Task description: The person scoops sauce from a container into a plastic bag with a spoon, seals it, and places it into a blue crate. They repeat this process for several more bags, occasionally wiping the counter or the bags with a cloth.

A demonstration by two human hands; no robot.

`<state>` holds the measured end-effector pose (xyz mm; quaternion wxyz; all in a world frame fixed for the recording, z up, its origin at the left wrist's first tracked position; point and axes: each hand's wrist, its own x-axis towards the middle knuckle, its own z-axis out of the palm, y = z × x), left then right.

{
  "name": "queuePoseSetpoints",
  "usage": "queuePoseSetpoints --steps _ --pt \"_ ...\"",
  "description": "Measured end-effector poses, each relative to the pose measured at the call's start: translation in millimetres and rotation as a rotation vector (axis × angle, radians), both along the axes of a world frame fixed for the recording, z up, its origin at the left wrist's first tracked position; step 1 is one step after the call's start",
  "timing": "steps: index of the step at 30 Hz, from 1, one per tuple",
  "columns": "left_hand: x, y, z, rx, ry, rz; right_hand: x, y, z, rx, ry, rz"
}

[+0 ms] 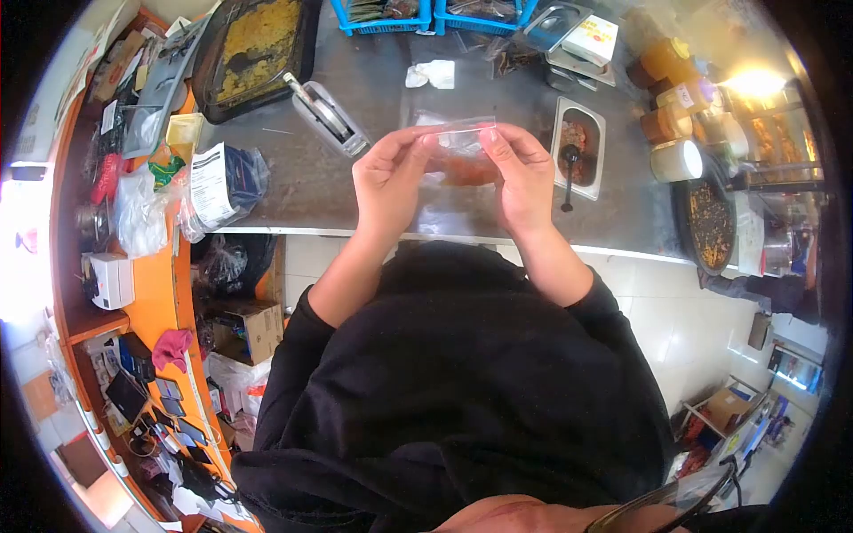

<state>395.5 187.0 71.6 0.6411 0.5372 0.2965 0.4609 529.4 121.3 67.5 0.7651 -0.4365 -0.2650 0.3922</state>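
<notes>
My left hand (391,178) and my right hand (522,173) pinch the two ends of the top edge of a small clear plastic bag (460,140), stretched between them over the metal counter (311,200). Reddish contents seem to lie at or below the bag's lower part; I cannot make out which. Left of my left hand lies a tape dispenser (329,115). To the right of my right hand is a metal tray (591,184) holding reddish food and a black spoon (569,178). A crumpled white tissue (431,75) lies beyond the bag.
A large dark tray (206,89) of yellow food stands at the back left, with blue baskets (382,25) at the back. A packaged item with a label (211,186) lies at left. Jars (675,161) and a dark round pan (711,226) are at right.
</notes>
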Motion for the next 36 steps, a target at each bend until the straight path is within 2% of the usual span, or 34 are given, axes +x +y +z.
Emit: queuePoseSetpoints --steps 5,8,11,14,15,17,18,20,21,24,26,27,29,30,33,35,36 --pt "-16.9 7.1 -13.5 0.081 -0.051 0.025 -22.1 8.1 -13.2 0.047 0.088 0.013" --pt "-22.6 11.7 -21.3 -0.012 -0.061 0.008 -26.5 12.7 -21.9 0.014 0.088 0.053" --pt "-27.3 11.3 -34.1 -0.029 0.045 -0.092 -29.4 11.6 -24.8 -0.177 -0.145 0.119" --pt "-26.9 13.1 -49.4 -0.065 0.136 -0.137 -29.4 12.5 -40.3 -0.272 -0.11 0.124" --pt "-26.4 14.4 -55.3 -0.087 0.155 -0.164 -27.4 12.4 -46.0 -0.35 -0.184 0.14" --pt "-28.7 15.4 -89.8 -0.013 0.25 -0.179 -22.7 7.6 -59.6 -0.515 -0.325 0.171" --pt "-28.9 16.0 -101.0 0.026 0.296 -0.191 -22.7 4.1 -69.8 -0.51 -0.343 0.171" --pt "-30.5 9.4 -96.8 -0.176 0.294 -0.228 -22.1 -2.9 -93.7 -0.496 -0.384 0.169" --pt "-31.0 7.2 -95.5 -0.277 0.295 -0.243 -19.4 -4.8 -105.4 -0.481 -0.485 0.14" --pt "-25.5 26.5 -131.1 -0.073 0.602 -0.213 0.5 1.6 -128.0 -0.478 -0.788 0.046" --pt "-15.0 35.2 -138.3 0.514 0.851 -0.046 22.0 10.5 -135.6 -0.54 -0.996 -0.033" --pt "-10.7 35.9 -140.4 0.815 0.956 0.043 29.4 11.7 -138.9 -0.607 -1.188 -0.104" --pt "-0.2 28.3 -115.9 0.827 1.005 0.132 42.9 8.7 -150.1 -0.742 -1.572 -0.257" --pt "1.9 24.4 -106.2 0.836 1.03 0.176 44.7 6.9 -156.9 -0.749 -1.636 -0.26" --pt "-7.0 19.1 -103.0 0.695 0.89 -0.02 51.2 -0.2 -167.7 -0.672 -1.618 -0.257" --pt "-9.1 21.2 -98.3 0.489 0.853 -0.104 46.3 2.9 -168.4 -0.648 -0.842 -0.124" --pt "-8.8 23.0 -95.9 0.387 0.83 -0.14 43.6 5.7 -163.1 -0.645 -0.771 -0.1"
